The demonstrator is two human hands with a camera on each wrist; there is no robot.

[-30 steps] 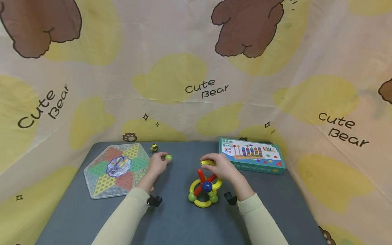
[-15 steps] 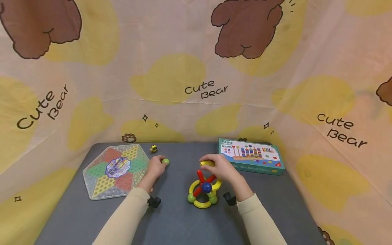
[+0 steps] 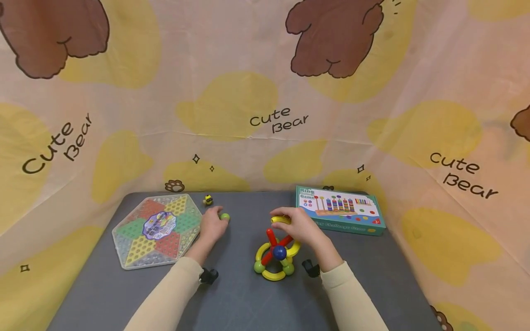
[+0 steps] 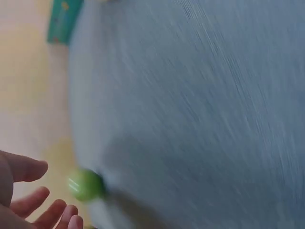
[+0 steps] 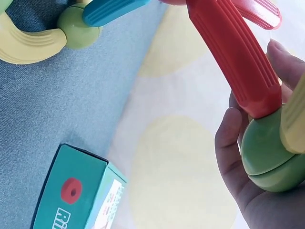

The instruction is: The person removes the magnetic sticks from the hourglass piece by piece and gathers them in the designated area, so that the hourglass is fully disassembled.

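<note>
In the head view a green ball (image 3: pixel 225 216) lies just right of my left hand (image 3: pixel 212 225). The left wrist view has the fingers (image 4: pixel 31 169) parted, with a gap between them and the green ball (image 4: pixel 86 185). My right hand (image 3: pixel 299 225) grips a yellow curved stick (image 3: pixel 280 220), its end poking out past the fingertips. Below stands a magnetic ball-and-stick toy (image 3: pixel 273 276) of yellow, red, blue and green parts. Seen from the right wrist, a green ball (image 5: pixel 269 152) joined to a red stick (image 5: pixel 236 57) sits against my curled fingers (image 5: pixel 228 143).
A hexagonal checkers board (image 3: pixel 136 227) with star pattern lies at the left. Behind the left hand sits a small bee figure (image 3: pixel 208 200). A green Ring Challenge Game box (image 3: pixel 341 211) is at the back right, near the patterned cloth (image 3: pixel 232 110).
My left hand has pulled slightly left with the green ball, and its fingers have loosened from the ball. The right hand and the toy stay nearly still.
</note>
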